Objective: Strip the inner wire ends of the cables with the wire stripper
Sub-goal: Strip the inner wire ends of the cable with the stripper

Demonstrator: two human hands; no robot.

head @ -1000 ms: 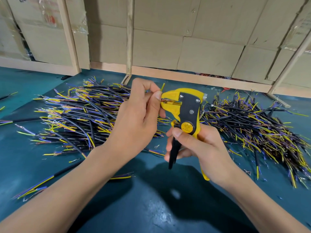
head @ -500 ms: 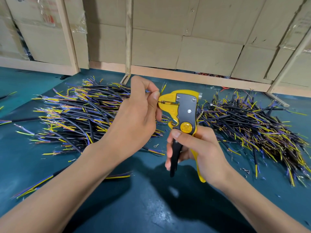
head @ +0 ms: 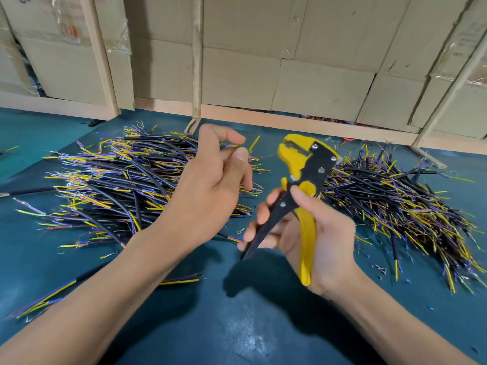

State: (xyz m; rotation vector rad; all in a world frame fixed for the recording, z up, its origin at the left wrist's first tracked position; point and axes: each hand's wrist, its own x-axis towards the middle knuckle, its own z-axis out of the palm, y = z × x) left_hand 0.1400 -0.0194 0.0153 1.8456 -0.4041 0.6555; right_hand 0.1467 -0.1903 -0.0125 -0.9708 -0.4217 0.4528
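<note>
The yellow-and-black wire stripper (head: 303,177) has pulled apart from the left hand (head: 210,185), which pinches a thin wire end (head: 232,146); the right hand (head: 311,238) grips the handles, head pointing up and away.

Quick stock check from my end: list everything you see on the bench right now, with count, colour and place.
left cable pile: one heap, black jackets with yellow, purple and blue ends, left on the mat.
right cable pile: one heap, same colours, right.
loose cable: one, black, near left, passing under the forearm.
wire stripper: one, yellow and black, centre, held off the mat.
mat: one, teal.
cardboard sheets: several, tan, behind.
left hand: pinching thin wire ends.
right hand: around the stripper handles.
</note>
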